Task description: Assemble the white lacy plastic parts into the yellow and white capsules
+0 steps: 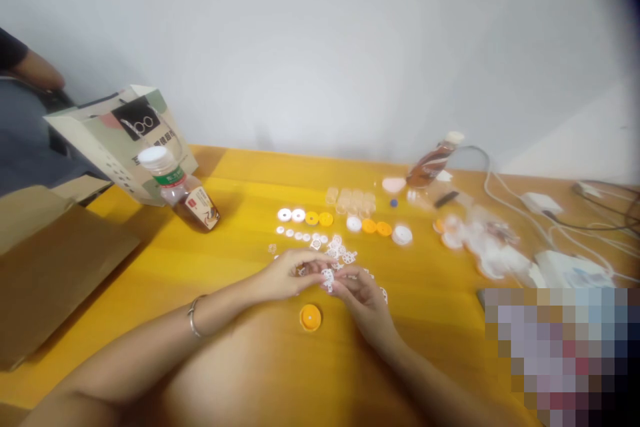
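White part [327, 278] upright between 2 hands [287, 273]

Both hands meet over a yellow table [240, 373]: the left hand [287, 275] and right hand [363, 295] pinch a small white plastic piece [327, 278] between their fingertips. An orange cap [310, 317] lies just below them, white pieces [320, 241] scattered beyond.

one head camera looks forward and down, close over the yellow table [240, 373].

Glossy yellow wooden table [240, 293], white plastic piece [327, 278], brown paper envelope [55, 267]
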